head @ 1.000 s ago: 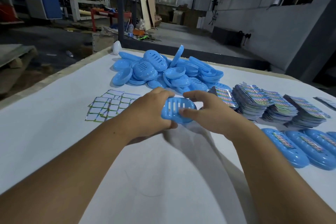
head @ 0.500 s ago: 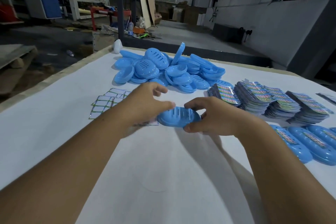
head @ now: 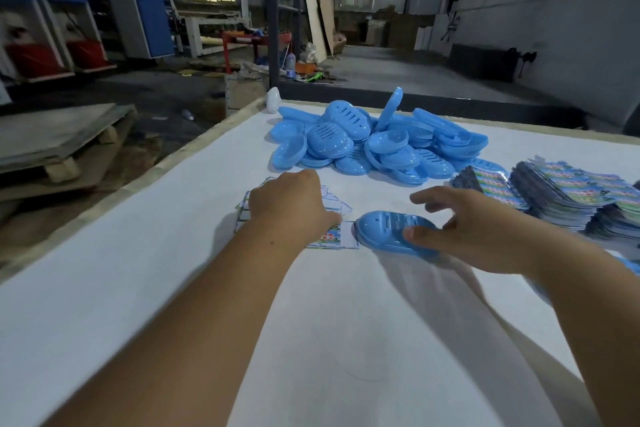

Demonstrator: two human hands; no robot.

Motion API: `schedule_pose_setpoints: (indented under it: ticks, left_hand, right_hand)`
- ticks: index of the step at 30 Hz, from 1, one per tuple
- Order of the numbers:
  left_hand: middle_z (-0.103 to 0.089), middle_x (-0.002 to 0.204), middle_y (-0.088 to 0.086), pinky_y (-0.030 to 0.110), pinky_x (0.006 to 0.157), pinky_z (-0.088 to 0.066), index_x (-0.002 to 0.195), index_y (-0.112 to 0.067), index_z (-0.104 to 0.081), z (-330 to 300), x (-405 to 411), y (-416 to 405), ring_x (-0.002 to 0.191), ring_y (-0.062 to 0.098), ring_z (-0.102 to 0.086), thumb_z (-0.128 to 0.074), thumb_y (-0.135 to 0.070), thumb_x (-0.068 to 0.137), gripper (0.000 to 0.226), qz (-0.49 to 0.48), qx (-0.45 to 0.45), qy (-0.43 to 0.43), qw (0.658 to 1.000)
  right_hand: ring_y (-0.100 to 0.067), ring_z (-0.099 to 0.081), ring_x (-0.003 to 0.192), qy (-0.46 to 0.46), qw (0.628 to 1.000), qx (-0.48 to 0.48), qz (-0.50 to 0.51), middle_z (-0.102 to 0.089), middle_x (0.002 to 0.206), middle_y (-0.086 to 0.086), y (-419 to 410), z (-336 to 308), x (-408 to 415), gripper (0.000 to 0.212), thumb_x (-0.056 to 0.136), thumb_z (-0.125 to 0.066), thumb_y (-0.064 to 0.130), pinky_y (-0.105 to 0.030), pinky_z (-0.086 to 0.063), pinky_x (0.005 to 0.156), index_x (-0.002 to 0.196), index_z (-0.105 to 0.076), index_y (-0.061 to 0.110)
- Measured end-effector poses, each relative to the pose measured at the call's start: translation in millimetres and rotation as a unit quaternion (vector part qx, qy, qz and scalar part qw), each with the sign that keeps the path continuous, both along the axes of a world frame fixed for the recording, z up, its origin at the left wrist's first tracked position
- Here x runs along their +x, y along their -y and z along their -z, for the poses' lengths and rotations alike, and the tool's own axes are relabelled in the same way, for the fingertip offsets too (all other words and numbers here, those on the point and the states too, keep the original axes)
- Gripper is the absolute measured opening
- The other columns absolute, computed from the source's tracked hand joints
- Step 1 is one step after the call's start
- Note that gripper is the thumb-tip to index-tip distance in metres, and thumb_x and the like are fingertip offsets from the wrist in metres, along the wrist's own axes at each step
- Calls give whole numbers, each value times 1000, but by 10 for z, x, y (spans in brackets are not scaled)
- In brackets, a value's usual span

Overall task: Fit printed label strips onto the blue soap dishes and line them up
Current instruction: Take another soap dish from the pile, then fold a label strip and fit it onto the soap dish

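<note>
Fig.: head view, one moment of label fitting, listed near to far.

Lower frame: both forearms reach in over the white table.

Centre: a blue soap dish lies slotted side up on the table. The right hand holds its right end, thumb pressed on top; the other fingers are spread and only loosely bent, index lifted clear. Just left of the dish, the left hand sits knuckles-up on the loose label strips. Its fingertips are hidden, so whether it pinches a strip cannot be told.

Centre right: stacks of printed cards, fanned, well apart from the dish. Far right edge: a sliver of blue, prob. another dish, mostly cut off.

Upper centre: heap of unlabelled dishes, one standing on edge; a small white object at the table's far corner.

Risks (judgement): the strips overlap, so two may lift at once, or the fan may scatter if dragged. The dish is steadied at one end only, so it may pivot or skid on the smooth cover when a strip is pushed on, leaving the label skewed.

Writing: strips and cards show green/multicolour print; no text or brand legible at this res.
</note>
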State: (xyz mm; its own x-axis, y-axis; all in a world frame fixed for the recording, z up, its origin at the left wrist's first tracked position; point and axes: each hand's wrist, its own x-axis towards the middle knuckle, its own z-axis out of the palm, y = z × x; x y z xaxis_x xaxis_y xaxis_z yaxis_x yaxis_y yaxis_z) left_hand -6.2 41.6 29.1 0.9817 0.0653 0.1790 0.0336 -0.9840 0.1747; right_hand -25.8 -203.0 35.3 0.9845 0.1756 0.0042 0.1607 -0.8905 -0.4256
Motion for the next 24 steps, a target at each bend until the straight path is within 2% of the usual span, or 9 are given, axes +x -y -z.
schedule_pose_setpoints:
  ticks: [4, 7, 9, 11, 13, 14, 16, 20, 24]
  left_hand:
    - [-64, 120, 0, 33, 77, -47, 127, -30, -52, 28, 27, -3, 105, 25, -62, -70, -30, 86, 45, 7, -77, 31, 996]
    - [-66, 108, -2, 37, 81, -53, 116, -32, -58, -10, 68, 18, 97, 22, -62, -61, -14, 88, 34, 2, -203, 86, 975]
    - [-69, 99, -4, 36, 79, -56, 104, -33, -62, -73, 96, 37, 92, 18, -64, -61, -14, 88, 25, 13, -316, 113, 942]
    - [-72, 86, -7, 24, 65, -57, 98, -33, -63, -141, 96, 68, 84, 12, -69, -70, -17, 85, 22, 44, -440, 106, 891]
    - [-74, 80, -8, 10, 49, -47, 97, -32, -65, -196, 59, 119, 74, 6, -71, -78, -18, 81, 25, 66, -536, 84, 837]
    - [-75, 80, -8, 8, 46, -45, 98, -30, -66, -205, 42, 151, 69, 3, -71, -80, -17, 81, 26, 75, -568, 71, 817]
    - [-75, 81, -8, 11, 49, -48, 99, -28, -68, -200, 13, 216, 62, 0, -70, -81, -16, 81, 25, 91, -610, 44, 786]
    - [-78, 83, -3, 20, 59, -52, 97, -27, -66, -197, -19, 284, 63, 4, -69, -78, -12, 84, 23, 109, -664, 13, 740]
    - [-78, 76, -6, 19, 58, -53, 98, -26, -65, -210, -33, 301, 63, 6, -71, -77, -10, 85, 24, 122, -690, 5, 714]
  right_hand:
    - [-1, -62, 96, 12, 1000, 0, 6, -55, 120, 21, -15, -1, -6, 65, 77, -64, 72, -29, -48, 83, 135, -51, 46]
    - [-2, -62, 93, 36, 999, 18, 10, -57, 116, 24, -53, -8, -9, 54, 82, -66, 65, -27, -48, 78, 131, -55, 45]
    - [1, -62, 85, 61, 997, 50, 14, -60, 111, 25, -100, -11, -12, 46, 84, -68, 59, -24, -47, 73, 126, -59, 43]
    - [0, -64, 81, 78, 991, 105, 18, -65, 105, 21, -159, -7, -10, 43, 85, -70, 53, -25, -49, 73, 125, -61, 39]
    - [-3, -68, 84, 78, 983, 166, 25, -71, 102, 18, -208, -9, -7, 48, 87, -71, 47, -29, -53, 76, 131, -58, 32]
    - [-4, -69, 87, 74, 979, 189, 32, -72, 102, 17, -221, -15, -4, 53, 88, -71, 46, -30, -55, 79, 136, -55, 29]
    - [-1, -69, 85, 65, 971, 226, 46, -74, 99, 21, -220, -18, 8, 60, 90, -71, 44, -29, -55, 80, 143, -51, 25]
    - [7, -68, 69, 49, 955, 287, 59, -75, 87, 27, -209, -19, 31, 57, 90, -75, 37, -17, -55, 64, 141, -54, 22]
    - [4, -70, 71, 53, 943, 323, 61, -77, 83, 20, -222, -46, 34, 45, 90, -75, 30, -22, -59, 67, 132, -62, 22]
